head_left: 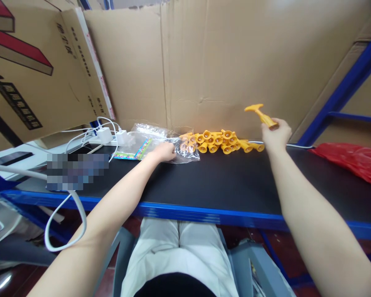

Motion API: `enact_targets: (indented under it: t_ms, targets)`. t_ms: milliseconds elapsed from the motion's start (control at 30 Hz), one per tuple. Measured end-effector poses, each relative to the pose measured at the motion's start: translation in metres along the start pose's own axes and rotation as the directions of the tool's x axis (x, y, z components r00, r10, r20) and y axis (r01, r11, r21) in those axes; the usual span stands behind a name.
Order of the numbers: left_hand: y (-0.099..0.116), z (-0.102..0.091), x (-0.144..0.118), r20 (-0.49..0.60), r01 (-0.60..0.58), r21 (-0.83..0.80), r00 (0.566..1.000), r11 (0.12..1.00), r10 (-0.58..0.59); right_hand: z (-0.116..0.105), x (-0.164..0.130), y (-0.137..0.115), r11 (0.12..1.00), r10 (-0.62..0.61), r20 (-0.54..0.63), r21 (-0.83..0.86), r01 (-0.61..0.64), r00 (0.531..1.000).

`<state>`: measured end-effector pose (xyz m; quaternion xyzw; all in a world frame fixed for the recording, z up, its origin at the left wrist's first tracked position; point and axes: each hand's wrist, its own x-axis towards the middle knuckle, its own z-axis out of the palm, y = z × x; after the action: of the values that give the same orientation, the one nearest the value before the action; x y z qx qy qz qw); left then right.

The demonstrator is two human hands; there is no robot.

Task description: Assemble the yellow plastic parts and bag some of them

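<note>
Chargers (111,135) and white cables sit at the counter's far left corner, beside a blurred patch I cannot read. Just right of them lies a clear bag (160,142) with a colourful printed strip, pressed against the cardboard wall (204,62) at the far edge. My left hand (163,152) rests on that bag, fingers curled over the plastic near its mouth; I judge they pinch it, though the fingertips themselves are hidden from me. A few yellow pieces already show through the bag's right end.

Right of the bag, a heap of yellow toys (221,141) lies along the far edge, touching the cardboard. My right hand (275,134) is raised above the heap's right end, fingers closed round the shaft of one toy (261,114), its flat flared end pointing up and left.

To do this well, I would keep the left hand holding the bag mouth open and steady, then bring the toy across low over the heap and slip it in narrow end first, so the flared end does not snag the plastic.

The toy is glossy yellow-orange plastic, a ribbed handle widening to a disc, like a small plunger. A red bag (352,163) lies at the counter's (235,185) right edge.
</note>
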<state>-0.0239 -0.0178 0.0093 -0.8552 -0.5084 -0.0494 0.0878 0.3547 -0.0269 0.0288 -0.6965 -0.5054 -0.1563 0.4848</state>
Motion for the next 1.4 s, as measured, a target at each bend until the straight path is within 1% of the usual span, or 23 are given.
enact_targets:
  t_ms: [33, 100, 167, 200, 233, 300, 367, 467, 500, 533, 600, 667, 767, 833, 900, 1000, 1067, 1133, 1200, 1267, 1300, 1367, 1400]
  targets:
    - [0.000, 0.000, 0.000, -0.004, 0.006, 0.005, 1.000, 1.000, -0.006, 0.000, 0.001, -0.009, 0.990, 0.015, -0.014, 0.138, -0.013, 1.000]
    - [0.001, -0.001, -0.001, -0.008, 0.016, 0.005, 1.000, 1.000, -0.016, 0.001, -0.003, -0.027, 0.916, -0.028, 0.016, 0.400, 0.020, 0.999]
    - [0.000, -0.001, -0.001, -0.013, 0.033, 0.000, 0.999, 0.999, -0.033, 0.001, -0.012, -0.046, 0.832, -0.139, 0.105, 0.551, 0.059, 0.985]
    - [-0.001, -0.002, -0.001, -0.014, 0.044, 0.000, 0.999, 0.999, -0.044, 0.000, -0.018, -0.056, 0.810, -0.200, 0.169, 0.583, 0.066, 0.965]
    - [-0.002, -0.002, -0.001, -0.014, 0.057, 0.001, 0.998, 0.998, -0.057, -0.001, -0.025, -0.064, 0.809, -0.258, 0.253, 0.584, 0.065, 0.932]
    - [-0.005, -0.001, -0.001, -0.016, 0.076, 0.007, 0.997, 0.997, -0.076, -0.002, -0.040, -0.080, 0.830, -0.348, 0.416, 0.553, 0.070, 0.840]
    - [-0.007, 0.000, -0.001, -0.018, 0.088, 0.017, 0.996, 0.996, -0.087, 0.000, -0.054, -0.090, 0.847, -0.421, 0.548, 0.522, 0.099, 0.723]
    - [-0.008, 0.002, 0.000, -0.014, 0.101, 0.031, 0.995, 0.994, -0.100, 0.008, -0.069, -0.097, 0.866, -0.487, 0.682, 0.458, 0.201, 0.545]
    - [-0.008, 0.002, 0.000, -0.011, 0.106, 0.033, 0.994, 0.994, -0.106, 0.011, -0.072, -0.098, 0.873, -0.486, 0.716, 0.423, 0.243, 0.501]
    - [-0.007, 0.003, 0.000, -0.010, 0.114, 0.032, 0.993, 0.993, -0.114, 0.014, -0.074, -0.097, 0.879, -0.476, 0.746, 0.385, 0.281, 0.467]
    - [-0.005, 0.003, 0.000, -0.021, 0.141, 0.020, 0.990, 0.990, -0.141, 0.019, -0.076, -0.095, 0.889, -0.439, 0.793, 0.315, 0.332, 0.422]
    - [-0.002, 0.004, 0.000, -0.060, 0.155, -0.007, 0.986, 0.988, -0.155, 0.022, -0.077, -0.093, 0.894, -0.411, 0.819, 0.277, 0.351, 0.401]
    - [0.006, 0.005, 0.002, -0.117, 0.094, -0.078, 0.988, 0.993, -0.102, 0.023, -0.076, -0.090, 0.895, -0.395, 0.833, 0.255, 0.365, 0.386]
    - [0.013, 0.006, 0.004, -0.098, 0.037, -0.124, 0.994, 0.992, -0.049, 0.023, -0.075, -0.088, 0.895, -0.391, 0.841, 0.252, 0.369, 0.373]
    - [0.021, 0.007, 0.007, -0.055, 0.006, -0.145, 0.998, 0.989, -0.014, 0.024, -0.073, -0.087, 0.891, -0.392, 0.848, 0.254, 0.376, 0.356]
    - [0.028, 0.007, 0.012, -0.011, 0.033, -0.147, 0.999, 0.989, -0.035, 0.023, -0.071, -0.086, 0.886, -0.391, 0.851, 0.244, 0.395, 0.350]
    - [0.028, 0.006, 0.016, 0.007, 0.064, -0.143, 0.998, 0.988, -0.064, 0.022, -0.071, -0.087, 0.900, -0.364, 0.862, 0.227, 0.373, 0.352]
    - [0.027, 0.003, 0.019, 0.010, 0.058, -0.163, 0.998, 0.985, -0.057, 0.021, -0.072, -0.089, 0.920, -0.343, 0.867, 0.232, 0.317, 0.362]
    - [0.025, -0.001, 0.022, 0.001, 0.027, -0.202, 1.000, 0.979, -0.028, 0.020, -0.075, -0.092, 0.926, -0.356, 0.848, 0.263, 0.272, 0.392]
    - [0.026, -0.007, 0.027, -0.012, -0.003, -0.231, 1.000, 0.973, 0.000, 0.020, -0.078, -0.096, 0.914, -0.396, 0.807, 0.303, 0.269, 0.438]
    - [0.027, -0.010, 0.029, -0.019, -0.024, -0.239, 1.000, 0.971, 0.020, 0.020, -0.081, -0.098, 0.904, -0.422, 0.785, 0.328, 0.272, 0.454]
    - [0.033, -0.017, 0.033, -0.046, -0.063, -0.254, 0.998, 0.965, 0.053, 0.022, -0.086, -0.104, 0.881, -0.473, 0.749, 0.389, 0.269, 0.465]
    - [0.037, -0.020, 0.035, -0.056, -0.060, -0.263, 0.997, 0.963, 0.047, 0.023, -0.089, -0.107, 0.869, -0.496, 0.733, 0.420, 0.263, 0.465]
